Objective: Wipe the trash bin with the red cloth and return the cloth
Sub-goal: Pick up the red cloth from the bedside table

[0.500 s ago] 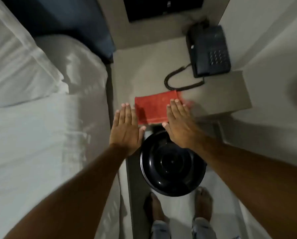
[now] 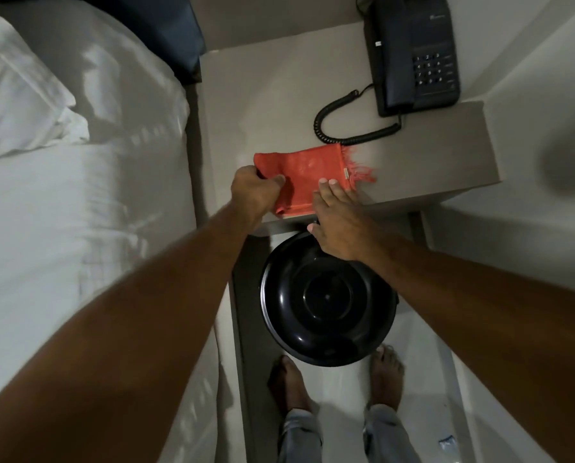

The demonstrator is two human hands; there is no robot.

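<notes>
A red cloth [image 2: 307,172] with a fringed right end lies folded at the front edge of the beige bedside table [image 2: 423,152]. My left hand [image 2: 257,192] is closed on the cloth's left front corner. My right hand [image 2: 337,222] rests on the cloth's right front part, fingers flat and slightly apart, thumb hanging over the table edge. Below the table, on the floor, stands the black round trash bin [image 2: 327,302] with its glossy domed lid; both hands are above and beyond it.
A dark telephone [image 2: 413,58] with a coiled cord [image 2: 349,127] sits at the table's back right. A white bed [image 2: 62,212] with a pillow fills the left. My bare feet [image 2: 292,385] stand just in front of the bin. A white wall runs along the right.
Both hands moved forward onto the cloth. My left hand went from flat and open to closed on the cloth's left corner. The right hand now presses on the cloth.
</notes>
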